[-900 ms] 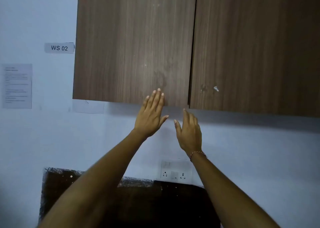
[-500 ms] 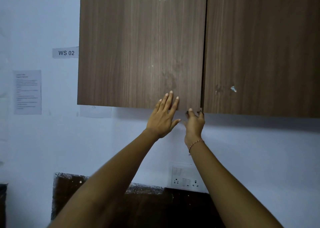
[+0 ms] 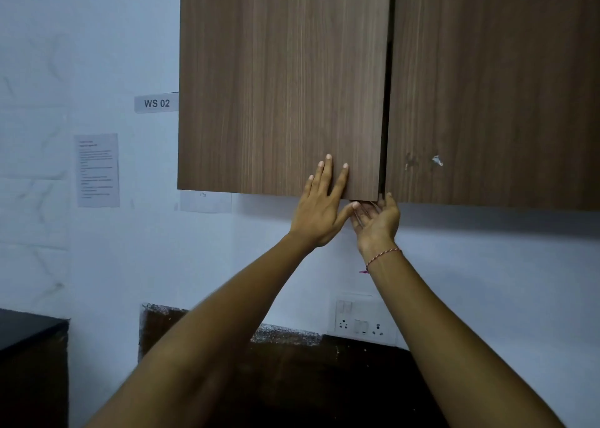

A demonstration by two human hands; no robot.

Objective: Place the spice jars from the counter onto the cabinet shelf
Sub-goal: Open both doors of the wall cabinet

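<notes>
The left cabinet door (image 3: 282, 83) has swung slightly out since a moment ago, a dark gap now showing beside the right cabinet door (image 3: 493, 86). The right hand's fingertips (image 3: 373, 205) vanish under its bottom corner, curled round the edge; the left hand (image 3: 319, 205) lies flat, fingers spread on the face. Both arms reach up. Shelf and spice jars are hidden; the dark counter (image 3: 292, 372) is cut off below.

Two cabinet doors (image 3: 282, 83), two hands (image 3: 319, 213), one socket panel (image 3: 362, 322), two wall papers (image 3: 98, 170).
</notes>
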